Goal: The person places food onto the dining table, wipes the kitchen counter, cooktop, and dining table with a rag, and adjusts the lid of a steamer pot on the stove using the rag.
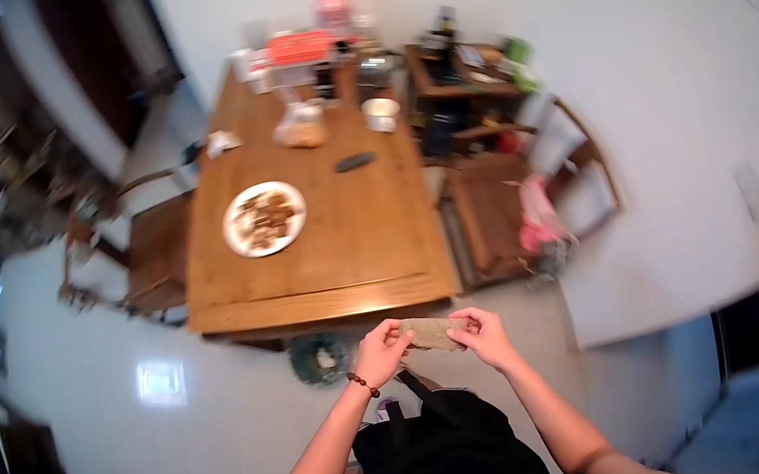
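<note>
A folded grey-beige cloth [432, 333] is stretched level between my two hands, just short of the wooden table's front edge. My left hand [383, 352], with a beaded bracelet at the wrist, pinches one end of it. At the other end, the thumb and fingers of my right hand [486, 335] are closed on it. Beyond them on the wooden table [345, 268] lies a white plate [236, 243] of brown food pieces. Farther back sits a dark oblong object [354, 162] too blurred to name.
A bag of food [302, 131], a white cup [381, 115] and a red-lidded box [300, 48] stand toward the table's back. Wooden chairs flank it, one [164, 250] left and one [487, 213] right with a pink bag [539, 214]. Under the front edge is a bin [310, 374].
</note>
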Available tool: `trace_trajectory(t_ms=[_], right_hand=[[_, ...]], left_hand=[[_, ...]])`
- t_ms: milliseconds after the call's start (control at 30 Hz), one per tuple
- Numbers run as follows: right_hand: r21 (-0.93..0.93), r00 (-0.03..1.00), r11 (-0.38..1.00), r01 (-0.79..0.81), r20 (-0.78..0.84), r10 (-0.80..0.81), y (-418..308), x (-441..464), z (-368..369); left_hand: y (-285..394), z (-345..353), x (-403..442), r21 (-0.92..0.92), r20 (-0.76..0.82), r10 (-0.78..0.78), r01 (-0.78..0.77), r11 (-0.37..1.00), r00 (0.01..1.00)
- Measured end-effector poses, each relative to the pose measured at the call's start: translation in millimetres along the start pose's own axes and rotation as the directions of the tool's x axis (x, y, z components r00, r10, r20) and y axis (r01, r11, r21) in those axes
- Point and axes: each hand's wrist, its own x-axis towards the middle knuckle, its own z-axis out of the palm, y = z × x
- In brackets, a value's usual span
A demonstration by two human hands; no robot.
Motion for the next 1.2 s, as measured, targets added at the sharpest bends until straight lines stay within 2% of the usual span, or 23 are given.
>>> trace_trajectory(t_ms=[100, 133, 233, 367, 433, 467, 500, 567, 600, 633, 667, 700, 733, 767, 833, 867, 900, 933, 967, 1033, 1100, 1167, 1200], right_hand=[[-0.068, 0.955, 0.998, -0.015, -0.296, -0.006, -4.9, -56.4, -30.2], [-0.251, 0.922, 0.967, -0.05, -0.383, -0.052, 8.2, -82.4, -58.4], [-0.264, 0.733, 0.959, -0.107, -0.673, -0.103, 16.7, -154.9, -117.3], [-0.235, 0.581, 0.931, -0.279, -0.813, -0.031, 20.4, -245.5, -207.6], [0.075, 0.534, 0.993, -0.096, -0.838, 0.115, 53.6, -265.4, -233.2], [0.265, 0.549, 0.961, 0.085, -0.817, 0.176, 65.9, -279.0, -249.1], [0.265, 0.51, 0.958, 0.109, -0.842, 0.175, 73.3, -300.8, -272.9], [0.259, 0.34, 0.904, 0.342, -0.93, 0.138, 89.7, -352.6, -329.8], [0.217, 0.305, 0.958, 0.185, -0.94, 0.154, 116.9, -384.2, -365.3], [0.21, 0.268, 0.959, 0.189, -0.951, 0.155, 125.7, -413.0, -399.6], [0.235, 0.223, 0.93, 0.284, -0.959, 0.174, 132.4, -438.7, -433.1], [0.256, 0.181, 0.89, 0.376, -0.963, 0.2, 138.2, -466.2, -462.0], [0.298, 0.172, 0.832, 0.469, -0.954, 0.244, 143.1, -494.3, -490.2], [0.286, 0.137, 0.833, 0.474, -0.958, 0.251, 146.8, -520.3, -519.1], [0.399, 0.236, 0.771, 0.496, -0.917, 0.323, 152.5, -567.7, -571.6], [0.403, 0.249, 0.762, 0.506, -0.915, 0.319, 154.9, -583.2, -600.7], [0.41, 0.244, 0.76, 0.504, -0.912, 0.33, 160.6, -593.3, -628.9], [0.406, 0.29, 0.777, 0.482, -0.91, 0.296, 167.9, -601.3, -657.5], [0.401, 0.337, 0.793, 0.46, -0.904, 0.262, 176.1, -607.2, -687.0], [0.356, 0.328, 0.845, 0.398, -0.916, 0.231, 190.1, -612.8, -754.5], [0.375, 0.426, 0.87, 0.321, -0.877, 0.221, 199.8, -614.9, -827.1], [0.346, 0.438, 0.894, 0.285, -0.877, 0.2, 213.0, -617.9, -911.1], [0.299, 0.445, 0.919, 0.257, -0.881, 0.162, 215.9, -618.3, -952.9]], left_hand=[[39.6, 56.6, 7.3, 0.118, 0.179, 0.045, -0.067, 0.991, 0.983], [37.9, 94.1, 3.2, 0.175, 0.21, 0.044, -0.082, 0.981, 0.977], [37.4, 199.5, -12.7, 0.336, 0.367, 0.046, -0.178, 0.925, 0.929], [51.7, 349.9, -40.4, 0.391, 0.612, 0.177, -0.49, 0.779, 0.771], [35.9, 415.2, -46.1, 0.35, 0.698, 0.222, -0.595, 0.724, 0.681], [26.0, 448.6, -52.3, 0.327, 0.737, 0.257, -0.662, 0.674, 0.625], [17.6, 492.1, -63.3, 0.296, 0.768, 0.294, -0.723, 0.624, 0.568], [15.0, 584.7, -94.5, 0.263, 0.857, 0.249, -0.797, 0.544, 0.452], [4.8, 629.4, -110.7, 0.142, 0.906, 0.27, -0.834, 0.533, 0.327], [-5.6, 670.8, -123.0, 0.017, 0.936, 0.291, -0.854, 0.52, 0.196], [-22.8, 711.5, -126.7, -0.071, 0.958, 0.275, -0.851, 0.52, 0.088], [-27.0, 751.8, -138.6, -0.097, 0.962, 0.267, -0.845, 0.526, 0.056], [-29.6, 791.2, -150.5, -0.044, 0.981, 0.175, -0.777, 0.628, 0.085], [-32.8, 830.3, -158.1, 0.019, 0.992, 0.074, -0.701, 0.713, 0.103], [-47.0, 900.2, -165.5, 0.027, 0.99, 0.071, -0.659, 0.751, 0.121], [-53.6, 937.1, -164.9, 0.071, 0.981, 0.062, -0.644, 0.761, 0.181], [-57.6, 968.1, -162.5, 0.124, 0.966, 0.051, -0.629, 0.767, 0.253], [-75.6, 998.3, -152.1, 0.187, 0.97, -0.096, -0.426, 0.885, 0.225], [-92.1, 1024.3, -142.2, 0.194, 0.969, -0.108, -0.42, 0.887, 0.221], [-101.6, 1086.0, -129.3, 0.354, 0.932, -0.338, -0.131, 0.926, 0.128], [-123.1, 1142.0, -104.7, 0.342, 0.936, -0.325, -0.135, 0.93, 0.135], [-133.2, 1208.7, -81.6, 0.382, 0.902, -0.399, 0.121, 0.916, 0.168], [-140.2, 1243.6, -66.2, 0.392, 0.9, -0.398, 0.073, 0.917, 0.179]])
